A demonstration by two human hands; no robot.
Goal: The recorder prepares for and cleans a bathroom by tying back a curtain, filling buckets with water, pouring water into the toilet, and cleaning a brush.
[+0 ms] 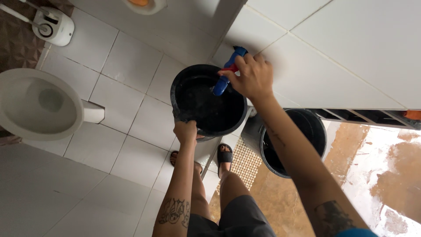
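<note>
You held a black bucket [208, 101] under a blue tap [228, 72] on the white tiled wall [351, 52].

From the head camera, your left hand [186, 131] was clamped shut on the bucket's near rim, holding it up off the floor with its mouth facing you. Your right hand [251, 78] was curled around the tap, fingers pinching its red handle [232, 69]; this hand was the nearer one to the tap. The tap's long axis ran down and to the left from the wall, so its spout hung just inside the bucket's far rim. A second black bucket [293, 142] stood on the floor to the right, below your right forearm. A toilet [39, 103] sat well apart to the left, and your sandalled feet [224, 156] were below the raised bucket.
</note>
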